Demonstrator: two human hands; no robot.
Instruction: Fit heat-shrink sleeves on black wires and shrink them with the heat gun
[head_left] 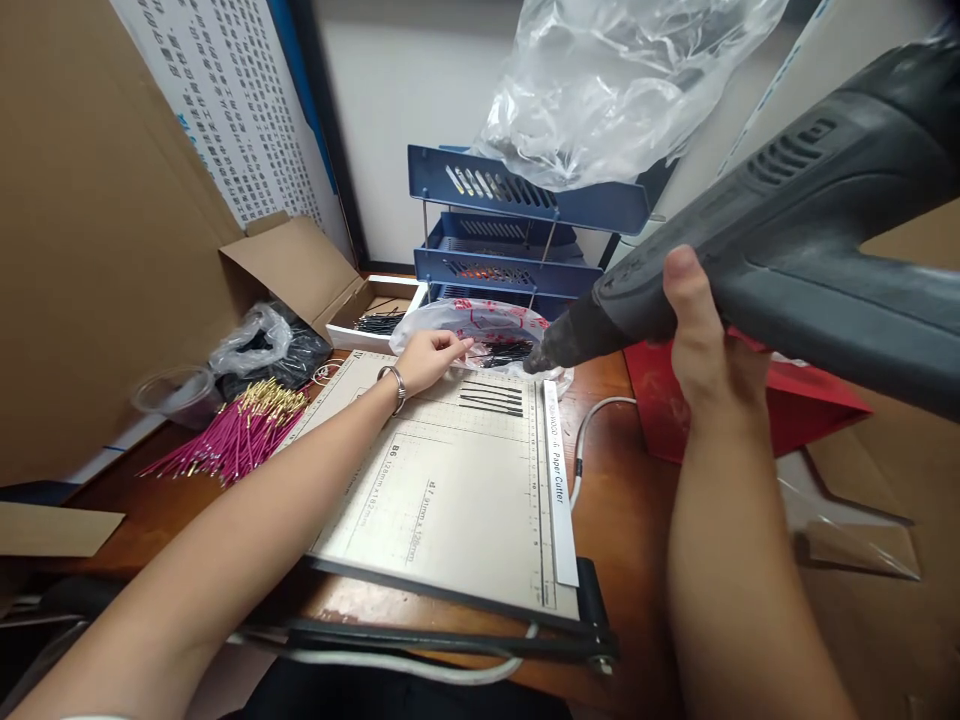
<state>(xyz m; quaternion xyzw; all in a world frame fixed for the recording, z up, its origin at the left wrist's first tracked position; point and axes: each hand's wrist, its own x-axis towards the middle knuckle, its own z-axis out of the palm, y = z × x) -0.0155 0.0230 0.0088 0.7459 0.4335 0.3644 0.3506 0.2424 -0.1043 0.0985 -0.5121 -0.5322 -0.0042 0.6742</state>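
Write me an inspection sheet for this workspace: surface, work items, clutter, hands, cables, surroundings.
Surface: glossy brown wooden table, bearing a cream paper cutter.
Work items: thin black strips lie side by side on the cutter; more black pieces sit at a clear plastic bag with red print.
Clutter: magenta wires with gold-coloured ends, open brown-and-white cardboard box, red object.
Hands: left hand at those pieces, grip unclear; right hand holds a dark grey gun-shaped tool, nozzle near the same pieces.
Cables: white cable right of the cutter; white cord at its near edge.
Surroundings: blue tiered tray rack behind, large brown cardboard panel at left.
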